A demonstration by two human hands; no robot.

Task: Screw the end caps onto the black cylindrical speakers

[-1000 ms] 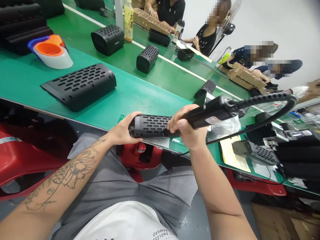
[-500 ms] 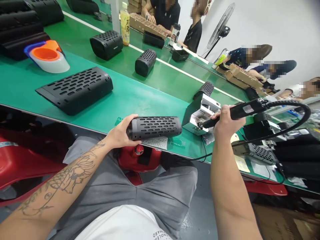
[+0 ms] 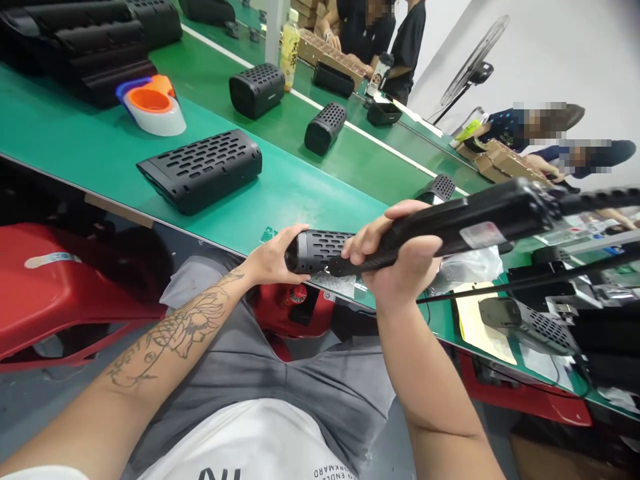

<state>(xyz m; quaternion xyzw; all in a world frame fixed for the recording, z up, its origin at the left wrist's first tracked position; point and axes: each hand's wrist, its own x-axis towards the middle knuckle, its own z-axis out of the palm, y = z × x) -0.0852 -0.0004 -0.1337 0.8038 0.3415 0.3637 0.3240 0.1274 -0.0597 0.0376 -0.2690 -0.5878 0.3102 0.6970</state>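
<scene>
My left hand (image 3: 274, 259) is closed round the left end of a black perforated housing (image 3: 325, 248), which lies along the table's near edge. My right hand (image 3: 395, 257) grips a black electric screwdriver (image 3: 450, 230) with a ribbed cable trailing right. The screwdriver's front end is over the lower part of the housing; its tip looks close to the side or touching it, I cannot tell which. My right hand and the tool cover the housing's right end. Beyond my left hand, another slotted black housing (image 3: 203, 170) lies on the green table (image 3: 285, 187).
An orange and white cup-like holder (image 3: 155, 110) stands at the left, near stacked black housings (image 3: 100, 53). More housings (image 3: 257, 90) sit along the green belt beside a yellow bottle (image 3: 290, 50). Red stools (image 3: 65, 293) are under the table edge. People work across the table.
My right hand has brought the screwdriver left, from the silver and black box to the housing. The view has shifted, and my left hand keeps its hold on the housing.
</scene>
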